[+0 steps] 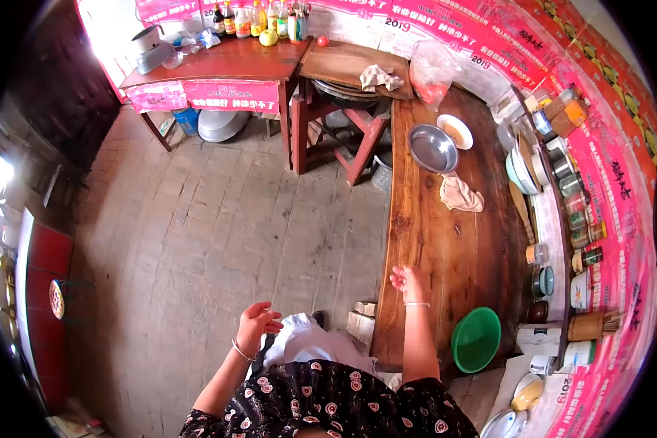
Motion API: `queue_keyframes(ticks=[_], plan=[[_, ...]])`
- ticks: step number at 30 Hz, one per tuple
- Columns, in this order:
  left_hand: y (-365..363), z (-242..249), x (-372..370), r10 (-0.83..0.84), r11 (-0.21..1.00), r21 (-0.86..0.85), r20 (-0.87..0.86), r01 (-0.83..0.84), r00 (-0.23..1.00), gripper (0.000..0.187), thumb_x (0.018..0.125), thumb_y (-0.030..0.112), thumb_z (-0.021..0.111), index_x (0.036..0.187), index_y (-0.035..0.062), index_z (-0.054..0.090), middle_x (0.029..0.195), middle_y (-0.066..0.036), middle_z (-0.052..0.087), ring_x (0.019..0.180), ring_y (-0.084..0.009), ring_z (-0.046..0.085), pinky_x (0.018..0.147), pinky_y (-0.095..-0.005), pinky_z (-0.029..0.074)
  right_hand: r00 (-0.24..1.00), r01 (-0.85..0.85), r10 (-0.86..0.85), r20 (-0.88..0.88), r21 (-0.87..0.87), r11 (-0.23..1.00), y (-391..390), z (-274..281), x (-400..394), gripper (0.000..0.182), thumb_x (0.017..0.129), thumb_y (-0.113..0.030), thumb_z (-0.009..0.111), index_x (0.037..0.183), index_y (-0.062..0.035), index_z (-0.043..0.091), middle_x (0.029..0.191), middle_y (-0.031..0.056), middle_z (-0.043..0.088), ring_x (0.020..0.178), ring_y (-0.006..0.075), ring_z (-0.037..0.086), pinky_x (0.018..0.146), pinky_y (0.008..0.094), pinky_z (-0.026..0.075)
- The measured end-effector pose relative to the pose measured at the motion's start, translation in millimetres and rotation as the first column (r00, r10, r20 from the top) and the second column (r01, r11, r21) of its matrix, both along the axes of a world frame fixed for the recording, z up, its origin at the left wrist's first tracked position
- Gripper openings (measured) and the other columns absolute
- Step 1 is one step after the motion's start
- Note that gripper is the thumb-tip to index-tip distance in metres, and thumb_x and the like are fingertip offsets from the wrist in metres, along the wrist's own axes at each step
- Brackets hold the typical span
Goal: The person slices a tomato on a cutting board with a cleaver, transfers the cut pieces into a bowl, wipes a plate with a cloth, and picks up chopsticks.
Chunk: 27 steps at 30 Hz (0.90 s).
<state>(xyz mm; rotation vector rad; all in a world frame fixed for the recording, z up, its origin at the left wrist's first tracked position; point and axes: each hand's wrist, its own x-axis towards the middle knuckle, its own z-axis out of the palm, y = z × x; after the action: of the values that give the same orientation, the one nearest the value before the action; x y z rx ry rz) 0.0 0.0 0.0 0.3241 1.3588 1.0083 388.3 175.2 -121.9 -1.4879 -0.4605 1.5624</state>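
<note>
My left hand (258, 325) is held in front of my body above the floor, its fingers loosely bent and apart with nothing in them. Over the near left part of the wooden table (445, 248) is my right hand (409, 283), fingers slightly curled and apart, also holding nothing. A crumpled beige cloth (460, 194) lies on the table beyond that hand. Behind the cloth are a steel basin (433, 148) and a white plate (455, 132) with something brownish in it. To the right of my right forearm sits a green plastic basin (476, 340).
Jars, bowls and a chopstick holder (588, 326) line the shelf on the right wall. A red table (219, 55) at the back carries bottles and a pot. Beside it, a wooden board (354, 67) bears a white cloth (380, 77). A plastic bag (432, 73) stands in the corner.
</note>
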Motion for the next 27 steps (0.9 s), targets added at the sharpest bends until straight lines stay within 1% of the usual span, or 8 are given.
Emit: queue_keyframes(ticks=[2, 3, 4, 6, 13, 18, 21, 27], plan=[[-11, 15, -3, 0.006, 1.0, 0.004, -0.015, -0.006, 1.0, 0.044, 0.083, 0.008, 0.056, 0.121, -0.0093, 0.042, 0.095, -0.021, 0.062, 0.072, -0.0266, 0.066, 0.063, -0.0326, 0.056, 1.0, 0.001, -0.001, 0.029, -0.019, 1.0, -10, 32, -25, 0.019, 0.086, -0.022, 0.057, 0.093, -0.0048, 0.054, 0.086, 0.0145, 0.066, 0.057, 0.02, 0.062, 0.048, 0.0296, 0.051], [73, -8, 9, 0.006, 0.999, 0.046, 0.018, -0.007, 1.0, 0.043, 0.083, 0.008, 0.055, 0.12, -0.0094, 0.043, 0.094, -0.021, 0.063, 0.072, -0.0264, 0.066, 0.063, -0.0324, 0.056, 0.996, -0.024, 0.022, 0.087, 0.016, 1.0, 79, 38, -13, 0.018, 0.087, -0.022, 0.057, 0.093, -0.0048, 0.054, 0.086, 0.0142, 0.066, 0.056, 0.0196, 0.062, 0.048, 0.0294, 0.051], [107, -14, -2, 0.005, 0.995, 0.095, -0.007, -0.004, 1.0, 0.042, 0.083, 0.007, 0.055, 0.119, -0.0096, 0.043, 0.093, -0.02, 0.063, 0.072, -0.0262, 0.066, 0.063, -0.0323, 0.056, 0.995, -0.047, 0.042, 0.089, 0.058, 0.997, 118, 42, -28, 0.018, 0.087, -0.021, 0.057, 0.094, -0.0048, 0.054, 0.086, 0.014, 0.066, 0.056, 0.0192, 0.061, 0.048, 0.0291, 0.051], [119, -20, -23, 0.002, 0.999, 0.038, -0.017, -0.001, 1.0, 0.04, 0.082, 0.007, 0.055, 0.118, -0.0088, 0.045, 0.092, -0.019, 0.063, 0.071, -0.0261, 0.066, 0.063, -0.0323, 0.056, 0.992, -0.099, 0.094, 0.087, 0.054, 0.994, 119, 38, -44, 0.022, 0.086, -0.02, 0.059, 0.1, -0.0055, 0.052, 0.089, 0.0147, 0.066, 0.059, 0.0201, 0.063, 0.049, 0.0288, 0.051], [267, -20, -76, -0.062, 0.989, 0.128, -0.103, 0.075, 0.993, 0.041, 0.083, 0.012, 0.058, 0.118, -0.0054, 0.047, 0.092, -0.015, 0.064, 0.075, -0.0226, 0.065, 0.066, -0.0309, 0.053, 0.996, -0.016, 0.01, 0.092, 0.058, 0.998, 182, 53, -79, 0.023, 0.087, -0.027, 0.059, 0.096, -0.0059, 0.055, 0.088, 0.0113, 0.064, 0.058, 0.0176, 0.061, 0.049, 0.0272, 0.05], [368, -10, -93, -0.183, 0.962, 0.179, -0.152, 0.209, 0.971, 0.039, 0.084, 0.012, 0.058, 0.117, -0.0053, 0.049, 0.093, -0.012, 0.064, 0.08, -0.0178, 0.063, 0.07, -0.029, 0.052, 0.984, 0.018, -0.037, 0.172, 0.109, 0.994, 217, 69, -105, 0.037, 0.087, -0.026, 0.059, 0.115, -0.0027, 0.053, 0.099, 0.0119, 0.061, 0.07, 0.0167, 0.062, 0.057, 0.0277, 0.052], [430, -2, -90, -0.196, 0.942, 0.244, -0.156, 0.23, 0.968, 0.038, 0.081, 0.009, 0.062, 0.116, -0.0036, 0.052, 0.087, -0.008, 0.063, 0.077, -0.0139, 0.061, 0.067, -0.0256, 0.05, 0.976, 0.102, -0.12, 0.184, 0.105, 0.989, 253, 72, -114, 0.039, 0.088, -0.025, 0.058, 0.12, -0.0024, 0.051, 0.101, 0.0109, 0.06, 0.072, 0.0164, 0.061, 0.058, 0.0287, 0.052], [546, -6, -73, -0.143, 0.911, 0.34, -0.274, 0.235, 0.951, 0.038, 0.08, 0.007, 0.063, 0.116, -0.0013, 0.054, 0.089, -0.004, 0.062, 0.077, -0.0091, 0.056, 0.068, -0.0237, 0.047, 0.941, -0.027, -0.061, 0.333, 0.253, 0.967, 370, 83, -102, 0.054, 0.089, -0.026, 0.058, 0.134, -0.0036, 0.039, 0.124, 0.0062, 0.051, 0.096, 0.0138, 0.056, 0.076, 0.0279, 0.048]])
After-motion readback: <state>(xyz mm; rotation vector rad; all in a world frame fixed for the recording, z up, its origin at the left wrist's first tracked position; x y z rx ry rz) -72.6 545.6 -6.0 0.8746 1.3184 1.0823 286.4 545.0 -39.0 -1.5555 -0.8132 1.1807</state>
